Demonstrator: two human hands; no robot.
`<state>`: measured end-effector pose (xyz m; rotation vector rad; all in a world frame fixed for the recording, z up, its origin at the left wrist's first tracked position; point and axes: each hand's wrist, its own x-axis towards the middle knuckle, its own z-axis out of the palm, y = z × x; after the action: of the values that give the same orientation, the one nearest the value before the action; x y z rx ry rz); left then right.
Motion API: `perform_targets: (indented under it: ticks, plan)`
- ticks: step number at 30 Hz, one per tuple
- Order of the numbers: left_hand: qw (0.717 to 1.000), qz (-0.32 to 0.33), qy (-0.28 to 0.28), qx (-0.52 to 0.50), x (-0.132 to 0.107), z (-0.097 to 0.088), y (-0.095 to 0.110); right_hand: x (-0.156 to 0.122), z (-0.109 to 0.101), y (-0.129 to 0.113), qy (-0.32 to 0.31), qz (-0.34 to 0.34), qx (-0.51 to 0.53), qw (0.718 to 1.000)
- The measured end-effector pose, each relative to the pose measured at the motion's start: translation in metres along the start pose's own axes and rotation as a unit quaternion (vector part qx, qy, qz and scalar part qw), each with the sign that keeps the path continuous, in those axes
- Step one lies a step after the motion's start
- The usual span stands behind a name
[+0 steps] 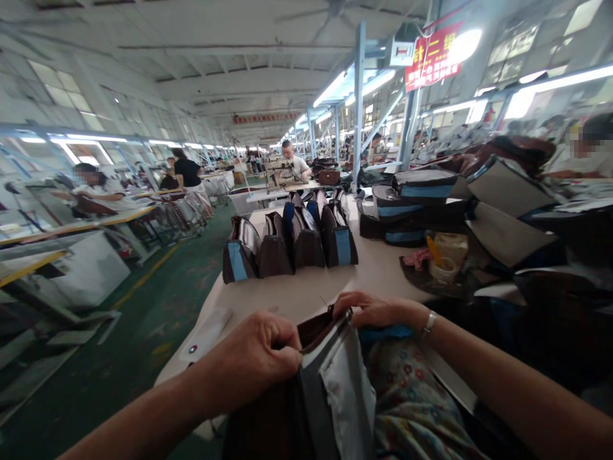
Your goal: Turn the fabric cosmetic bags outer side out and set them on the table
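A dark brown bag [316,383] with a pale grey lining sits in front of me, its upper opening facing up. My left hand [271,348] is closed in a pinch on the near-left edge of that opening. At the far-right end of the same edge, my right hand [366,310] grips the rim, thumb and fingers around it. A bracelet circles my right wrist. The bag's lower part runs out of the picture, and patterned cloth [407,390] shows beside it.
Several finished-looking dark bags [306,239] stand on the table [282,291] ahead. More bags [412,198] are stacked at right, near a glue pot [443,268] with a yellow-handled brush. A white piece [204,332] lies at the table's left edge. Co-workers [292,163] sit beyond.
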<state>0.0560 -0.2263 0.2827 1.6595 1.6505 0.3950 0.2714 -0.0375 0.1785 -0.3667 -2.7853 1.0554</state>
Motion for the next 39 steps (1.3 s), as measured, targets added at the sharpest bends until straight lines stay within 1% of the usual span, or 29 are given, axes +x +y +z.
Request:
perform_targets:
  ticks: [2, 4, 6, 7, 8, 9, 10, 11, 12, 14, 15, 17, 18, 19, 20, 21, 22, 23, 24, 25, 27, 29, 31, 33, 35, 37, 39]
  plan:
    - [0.999, 0.023, 0.024, 0.021, 0.002, -0.01, -0.013, 0.0, -0.002, 0.013, 0.004, 0.032, -0.054, 0.998]
    - [0.998, 0.032, 0.041, 0.03, 0.006, -0.029, -0.033, -0.001, -0.004, 0.016, -0.005, 0.048, -0.082, 0.995]
    - [0.998, 0.025, 0.037, 0.039, 0.01, -0.053, -0.055, -0.001, -0.007, 0.008, -0.029, 0.052, -0.1, 0.993]
    - [0.998, 0.01, 0.023, 0.051, 0.012, -0.064, -0.064, 0.0, -0.008, 0.002, -0.041, 0.048, -0.104, 0.993]
    - [0.998, -0.007, 0.011, 0.069, 0.013, -0.072, -0.071, 0.001, -0.009, -0.007, -0.052, 0.042, -0.106, 0.992]
    - [0.996, -0.015, 0.004, 0.087, 0.013, -0.076, -0.074, 0.004, -0.009, -0.017, -0.067, 0.034, -0.104, 0.992]
    - [0.995, -0.011, 0.004, 0.101, 0.013, -0.074, -0.074, 0.008, -0.009, -0.028, -0.086, 0.027, -0.099, 0.991]
    - [0.994, 0.008, 0.012, 0.107, 0.014, -0.068, -0.07, 0.013, -0.009, -0.04, -0.108, 0.021, -0.092, 0.99]
    - [0.994, 0.04, 0.023, 0.103, 0.016, -0.057, -0.064, 0.02, -0.008, -0.052, -0.128, 0.014, -0.089, 0.988]
    - [0.991, 0.112, 0.032, 0.069, 0.022, -0.028, -0.05, 0.034, -0.007, -0.074, -0.153, -0.005, -0.088, 0.984]
    - [0.989, 0.135, 0.034, 0.053, 0.027, -0.012, -0.043, 0.042, -0.007, -0.082, -0.159, -0.014, -0.086, 0.983]
    - [0.987, 0.143, 0.067, 0.006, 0.036, 0.012, -0.036, 0.055, -0.008, -0.094, -0.174, -0.031, -0.076, 0.981]
    - [0.987, 0.14, 0.074, -0.025, 0.039, 0.019, -0.035, 0.059, -0.01, -0.097, -0.191, -0.032, -0.058, 0.979]
    - [0.987, 0.134, 0.069, -0.063, 0.041, 0.024, -0.036, 0.061, -0.013, -0.098, -0.21, -0.028, -0.033, 0.977]
    - [0.985, 0.132, 0.045, -0.104, 0.042, 0.025, -0.038, 0.061, -0.017, -0.097, -0.226, -0.019, -0.004, 0.974]
    - [0.98, 0.138, 0.005, -0.144, 0.042, 0.025, -0.042, 0.058, -0.02, -0.094, -0.238, -0.01, 0.031, 0.971]
    - [0.973, 0.146, -0.034, -0.175, 0.041, 0.023, -0.045, 0.054, -0.024, -0.09, -0.238, -0.001, 0.069, 0.969]
    - [0.968, 0.152, -0.06, -0.191, 0.039, 0.021, -0.049, 0.048, -0.027, -0.085, -0.222, 0.005, 0.101, 0.97]
    - [0.966, 0.152, -0.07, -0.195, 0.037, 0.018, -0.054, 0.042, -0.029, -0.078, -0.194, 0.006, 0.12, 0.974]
    - [0.968, 0.15, -0.066, -0.188, 0.035, 0.016, -0.059, 0.035, -0.03, -0.071, -0.162, 0.005, 0.135, 0.978]
    - [0.976, 0.137, -0.038, -0.163, 0.032, 0.012, -0.068, 0.025, -0.028, -0.058, -0.1, 0.007, 0.156, 0.983]
    - [0.979, 0.134, -0.019, -0.151, 0.031, 0.006, -0.075, 0.019, -0.026, -0.053, -0.061, 0.008, 0.16, 0.985]
    - [0.978, 0.148, -0.011, -0.148, 0.029, -0.005, -0.074, 0.016, -0.025, -0.062, -0.024, -0.016, 0.14, 0.99]
    - [0.975, 0.168, -0.005, -0.142, 0.024, -0.018, -0.064, 0.013, -0.027, -0.084, 0.015, -0.043, 0.114, 0.992]
    - [0.972, 0.194, -0.009, -0.13, 0.017, -0.027, -0.049, 0.007, -0.027, -0.11, 0.033, -0.052, 0.137, 0.989]
    - [0.965, 0.21, -0.041, -0.151, 0.009, -0.027, -0.035, 0.001, -0.021, -0.129, 0.037, -0.05, 0.195, 0.979]
    - [0.955, 0.194, -0.086, -0.205, 0.003, -0.017, -0.026, -0.004, -0.01, -0.136, 0.044, -0.046, 0.245, 0.967]
